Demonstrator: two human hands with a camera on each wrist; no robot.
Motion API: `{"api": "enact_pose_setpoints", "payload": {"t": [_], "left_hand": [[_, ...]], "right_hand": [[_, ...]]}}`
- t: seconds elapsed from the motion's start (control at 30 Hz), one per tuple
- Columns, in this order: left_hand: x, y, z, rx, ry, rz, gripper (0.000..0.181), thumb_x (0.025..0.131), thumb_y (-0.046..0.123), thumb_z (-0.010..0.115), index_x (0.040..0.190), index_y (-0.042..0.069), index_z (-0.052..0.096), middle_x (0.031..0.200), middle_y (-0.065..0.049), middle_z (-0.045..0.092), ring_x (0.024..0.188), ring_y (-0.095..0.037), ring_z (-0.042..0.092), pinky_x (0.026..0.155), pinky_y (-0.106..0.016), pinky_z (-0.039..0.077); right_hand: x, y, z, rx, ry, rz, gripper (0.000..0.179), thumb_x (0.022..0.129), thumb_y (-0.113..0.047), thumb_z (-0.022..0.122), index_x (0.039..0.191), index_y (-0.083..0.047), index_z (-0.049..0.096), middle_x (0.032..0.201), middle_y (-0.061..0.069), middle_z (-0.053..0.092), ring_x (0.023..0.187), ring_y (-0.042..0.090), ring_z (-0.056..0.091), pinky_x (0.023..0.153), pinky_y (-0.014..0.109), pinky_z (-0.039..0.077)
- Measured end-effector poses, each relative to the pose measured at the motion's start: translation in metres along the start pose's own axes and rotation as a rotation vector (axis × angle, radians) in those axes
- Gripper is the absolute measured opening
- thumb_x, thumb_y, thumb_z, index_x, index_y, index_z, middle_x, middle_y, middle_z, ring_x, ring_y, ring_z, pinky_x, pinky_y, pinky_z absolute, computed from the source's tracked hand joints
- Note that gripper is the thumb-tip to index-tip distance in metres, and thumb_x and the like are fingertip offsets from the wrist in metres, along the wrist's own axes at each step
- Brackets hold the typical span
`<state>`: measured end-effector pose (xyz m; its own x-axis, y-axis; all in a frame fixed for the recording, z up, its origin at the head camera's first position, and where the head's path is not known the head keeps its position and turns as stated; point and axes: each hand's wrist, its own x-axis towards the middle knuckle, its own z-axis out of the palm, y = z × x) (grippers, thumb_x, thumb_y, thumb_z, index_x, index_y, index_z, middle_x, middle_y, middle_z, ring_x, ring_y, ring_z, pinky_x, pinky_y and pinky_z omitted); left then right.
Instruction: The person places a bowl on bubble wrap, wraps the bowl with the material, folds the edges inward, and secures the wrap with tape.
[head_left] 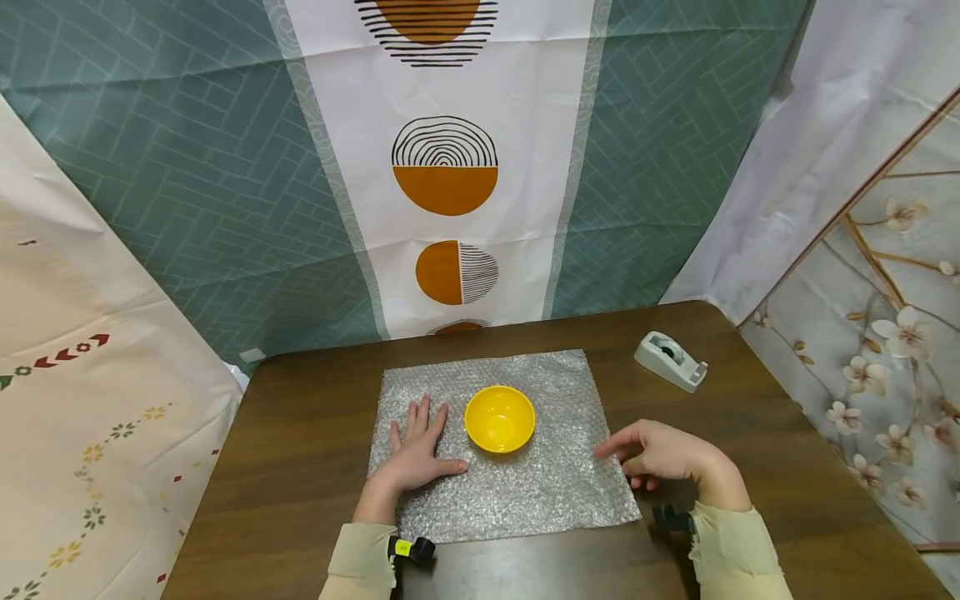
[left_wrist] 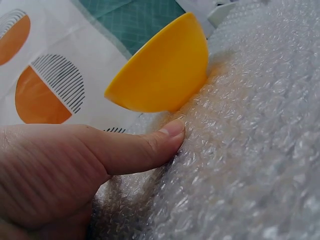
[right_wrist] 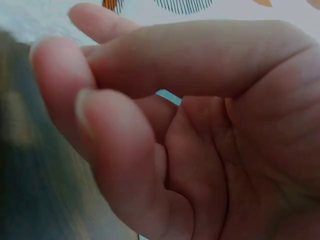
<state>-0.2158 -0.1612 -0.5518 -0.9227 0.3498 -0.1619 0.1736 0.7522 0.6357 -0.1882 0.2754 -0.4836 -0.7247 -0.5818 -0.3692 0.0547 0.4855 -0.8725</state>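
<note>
A yellow plastic-looking bowl (head_left: 500, 419) stands upright, mouth up, near the middle of a sheet of bubble wrap (head_left: 551, 483) spread over the brown wood-grain table (head_left: 300, 467). The left hand (head_left: 417, 461) lies with palm down and 4 fingers fanned out on the sheet's left part, gripping nothing; its thumb points at the bowl and ends just beside its base. The right hand (head_left: 663, 454) is at the sheet's right edge, index finger reaching over the film and the others loosely bent, with nothing seen between them; whether the fingertip touches the wrap I cannot tell. The step in hand looks like steadying the sheet on 1 side while the other side is within reach. Lifting that right edge would call for a light pinch of thumb and index finger, with the left palm kept flat so that the bowl does not slide. The white tape dispenser (head_left: 660, 357) sits apart, beyond the right hand.
</note>
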Motion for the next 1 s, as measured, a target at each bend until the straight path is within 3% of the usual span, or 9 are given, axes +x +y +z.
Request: {"api": "enact_pose_setpoints", "payload": {"t": [0.17,0.33,0.6,0.73,1.0], "left_hand": [[0.002,-0.003,0.004,0.007,0.013,0.0,0.118,0.085,0.064,0.082,0.171,0.008,0.023,0.177,-0.021,-0.008,0.161,-0.044,-0.017,0.118,-0.072,-0.019],[0.004,0.0,0.003,0.013,-0.003,-0.027,0.115,0.086,0.058,0.083,0.171,0.011,0.021,0.177,-0.018,-0.01,0.161,-0.041,-0.018,0.119,-0.07,-0.02],[0.003,-0.001,0.0,0.029,-0.001,-0.038,0.116,0.086,0.057,0.084,0.172,0.012,0.02,0.178,-0.018,-0.01,0.161,-0.041,-0.019,0.118,-0.07,-0.02],[0.004,-0.004,0.002,0.023,0.002,-0.042,0.116,0.085,0.055,0.085,0.171,0.011,0.021,0.177,-0.018,-0.01,0.161,-0.042,-0.018,0.117,-0.072,-0.019],[0.0,0.003,-0.001,0.025,0.008,-0.024,0.118,0.085,0.062,0.083,0.172,0.011,0.022,0.178,-0.02,-0.009,0.161,-0.042,-0.018,0.117,-0.072,-0.021]], "right_hand": [[-0.005,-0.006,0.005,-0.036,-0.001,0.003,0.041,0.099,0.012,0.055,0.131,-0.003,0.076,0.088,0.01,0.067,0.065,0.015,0.057,0.055,0.025,0.05],[-0.004,-0.009,0.004,-0.044,-0.023,-0.059,0.04,0.099,0.014,0.053,0.126,-0.003,0.076,0.1,0.011,0.068,0.07,0.016,0.06,0.061,0.025,0.053],[0.005,-0.004,-0.001,-0.198,0.114,-0.192,0.026,0.096,0.004,0.068,0.116,-0.009,0.08,0.099,-0.002,0.07,0.083,0.011,0.058,0.072,0.025,0.05],[0.005,-0.003,-0.001,-0.205,0.12,-0.21,0.017,0.099,-0.004,0.073,0.112,-0.011,0.081,0.097,-0.006,0.071,0.084,0.01,0.061,0.075,0.026,0.052],[0.008,-0.002,0.0,-0.218,0.178,-0.277,0.011,0.104,-0.017,0.071,0.109,-0.016,0.081,0.102,0.004,0.077,0.09,0.014,0.069,0.081,0.029,0.057]]}}
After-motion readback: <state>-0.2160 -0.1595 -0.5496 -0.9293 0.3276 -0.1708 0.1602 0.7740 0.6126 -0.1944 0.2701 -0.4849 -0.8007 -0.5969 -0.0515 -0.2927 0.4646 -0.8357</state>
